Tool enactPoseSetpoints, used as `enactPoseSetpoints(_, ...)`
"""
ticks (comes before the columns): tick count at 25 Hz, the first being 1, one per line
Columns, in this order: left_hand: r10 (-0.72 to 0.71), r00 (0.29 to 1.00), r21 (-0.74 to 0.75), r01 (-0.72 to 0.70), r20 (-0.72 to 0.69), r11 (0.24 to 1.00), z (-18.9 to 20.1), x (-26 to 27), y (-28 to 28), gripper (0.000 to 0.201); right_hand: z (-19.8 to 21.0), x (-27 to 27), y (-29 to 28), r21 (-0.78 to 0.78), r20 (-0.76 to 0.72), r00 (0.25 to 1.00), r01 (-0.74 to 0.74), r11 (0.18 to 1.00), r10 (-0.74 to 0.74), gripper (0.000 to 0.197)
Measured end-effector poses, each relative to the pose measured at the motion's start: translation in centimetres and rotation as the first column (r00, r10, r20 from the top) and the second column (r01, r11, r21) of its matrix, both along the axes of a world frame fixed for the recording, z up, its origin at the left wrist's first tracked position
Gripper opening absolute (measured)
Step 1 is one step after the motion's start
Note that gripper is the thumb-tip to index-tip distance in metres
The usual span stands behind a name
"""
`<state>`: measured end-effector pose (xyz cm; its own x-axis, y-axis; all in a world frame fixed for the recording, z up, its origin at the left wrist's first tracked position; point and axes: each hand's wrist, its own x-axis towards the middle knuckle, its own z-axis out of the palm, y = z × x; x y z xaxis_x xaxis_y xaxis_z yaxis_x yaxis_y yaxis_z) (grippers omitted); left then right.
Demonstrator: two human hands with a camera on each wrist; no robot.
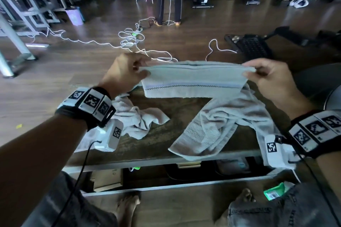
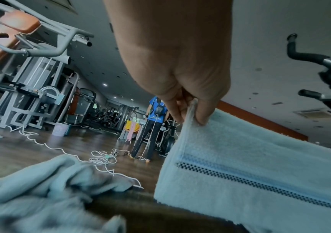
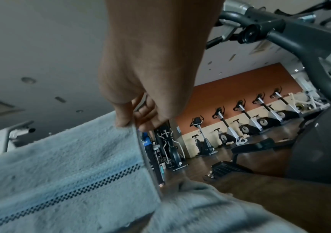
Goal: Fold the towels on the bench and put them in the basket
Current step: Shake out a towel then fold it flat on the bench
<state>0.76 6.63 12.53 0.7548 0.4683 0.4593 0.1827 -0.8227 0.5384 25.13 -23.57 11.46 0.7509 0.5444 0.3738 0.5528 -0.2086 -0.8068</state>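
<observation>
- Nearest me, a loose towel (image 1: 208,131) lies crumpled across the right half of the surface (image 1: 162,140), its long axis slanting from the near edge, where one end droops over, up toward the far right.
- A second crumpled towel (image 1: 140,118) is bunched at the left side of the surface.
- Above the far part of the surface I hold the striped towel (image 1: 193,83) doubled over, its long axis running left to right, the fold uppermost and the free edges hanging toward the surface.
- My left hand (image 1: 123,73) has its grip closed, thumb and fingers pinching the towel's left top corner.
- My right hand (image 1: 267,77) pinches the right top corner the same way.
- Far beyond, white cables (image 1: 129,39) coil on the floor.
</observation>
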Motion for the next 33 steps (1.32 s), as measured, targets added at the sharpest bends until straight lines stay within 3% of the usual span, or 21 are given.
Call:
enactPoseSetpoints(2,-0.057,0.997,0.116,0.063,-0.052,0.991,-2.6,-2.3,-2.1,0.024,-2.4,-1.0,-2.3,-0.255,-0.033,0.999,-0.049,0.966,0.041,0.023)
enactPoseSetpoints(4,-0.159,0.956,0.054,0.178,-0.248,0.983,-6.5,-4.8,-4.4,0.024,-6.1,-2.1,-4.2,-0.554,-0.110,0.982,-0.188,0.811,0.153,0.030)
enactPoseSetpoints(6,-0.257,0.816,-0.061,0.265,-0.518,0.962,-10.5,-6.7,-6.2,0.023,-9.7,-3.1,-5.3,-0.710,-0.240,0.939,-0.344,0.614,0.248,0.038)
enactPoseSetpoints(7,-0.289,0.754,-0.119,0.273,-0.590,0.955,-12.0,-7.4,-6.9,0.022,-11.1,-3.6,-5.6,-0.719,-0.306,0.920,-0.391,0.575,0.244,0.038)
enactPoseSetpoints(9,-0.256,0.742,-0.175,0.187,-0.620,0.967,-13.9,-8.3,-7.7,0.024,-12.6,-4.6,-6.0,-0.672,-0.346,0.927,-0.353,0.651,0.145,0.033)
enactPoseSetpoints(12,-0.053,0.819,-0.169,-0.054,-0.571,0.984,-15.1,-8.5,-7.9,0.026,-14.1,-5.6,-6.2,-0.635,-0.206,0.974,-0.063,0.770,-0.091,0.012)
enactPoseSetpoints(15,0.121,0.844,-0.155,-0.233,-0.522,0.960,-15.6,-8.3,-8.4,0.022,-14.8,-7.0,-6.0,-0.618,-0.176,0.974,0.003,0.786,-0.142,0.048)
enactPoseSetpoints(18,0.160,0.824,-0.133,-0.272,-0.544,0.953,-15.4,-8.5,-9.7,0.031,-14.8,-7.8,-5.7,-0.612,-0.146,0.963,0.094,0.786,-0.228,0.048)
enactPoseSetpoints(22,0.222,0.859,-0.271,-0.374,-0.461,0.887,-14.9,-8.4,-10.2,0.040,-13.9,-8.4,-5.6,-0.600,-0.130,0.957,0.131,0.789,-0.259,0.033)
enactPoseSetpoints(24,0.267,0.878,-0.335,-0.410,-0.397,0.849,-14.4,-8.2,-9.9,0.039,-13.1,-8.3,-5.8,-0.560,-0.120,0.954,0.162,0.812,-0.274,0.029)
enactPoseSetpoints(26,0.298,0.874,-0.373,-0.442,-0.384,0.816,-13.9,-8.5,-9.5,0.037,-12.7,-7.8,-6.2,-0.461,-0.209,0.928,0.184,0.868,-0.307,0.022)
enactPoseSetpoints(28,0.273,0.869,-0.421,-0.448,-0.414,0.789,-14.1,-9.3,-9.3,0.034,-12.5,-7.6,-6.8,-0.390,-0.306,0.897,0.188,0.901,-0.320,0.015)
enactPoseSetpoints(33,0.203,0.882,-0.530,-0.425,-0.426,0.734,-16.0,-10.3,-9.8,0.024,-13.7,-8.1,-7.9,-0.443,-0.291,0.903,0.167,0.881,-0.317,0.014)
